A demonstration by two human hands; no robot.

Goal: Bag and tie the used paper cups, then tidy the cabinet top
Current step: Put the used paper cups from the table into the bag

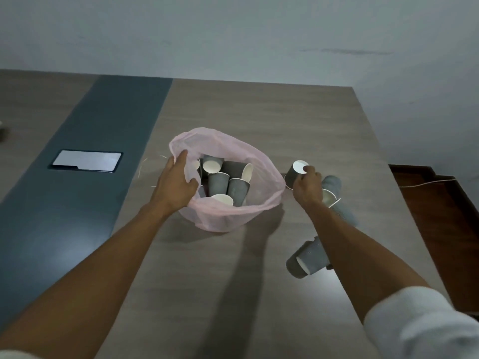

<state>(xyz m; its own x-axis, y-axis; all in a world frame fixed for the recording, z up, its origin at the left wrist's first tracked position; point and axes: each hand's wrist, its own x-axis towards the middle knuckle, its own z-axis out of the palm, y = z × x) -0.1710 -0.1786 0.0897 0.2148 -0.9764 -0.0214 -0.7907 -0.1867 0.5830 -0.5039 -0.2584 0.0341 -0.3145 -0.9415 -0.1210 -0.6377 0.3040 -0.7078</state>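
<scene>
1. Wood-grain cabinet top [259,268] is seen under dim light against a pale wall; a blue-grey band runs down its left part, and a tablet [86,161] lies flat on that band.
2. Bagging is judged to be the step in hand; tying and tidying are not yet begun.
3. A pink bag [261,161] stands open mid-surface. Its left rim is pinched and held wide by the left hand [176,183], fingers curled over the plastic.
4. Inside the bag, a jumble of grey cups [219,181] is seen, some upright, some tipped, white insides showing. An exact count cannot be made.
5. An upturned cup [294,174] just right of the bag is gripped by the right hand [308,186], fingers curled round its base and side.
6. Loose cups are left on the top: a lying pair [334,195] behind the right hand, partly hidden by it, and a nested pair [307,257] lying near the forearm.
7. Next move, as judged: the gripped cup is to be lifted over the rim and dropped in, with the mouth kept wide.
8. A thin pale strand [145,164] lies left of the bag; whether it is the tie cannot be told.
</scene>
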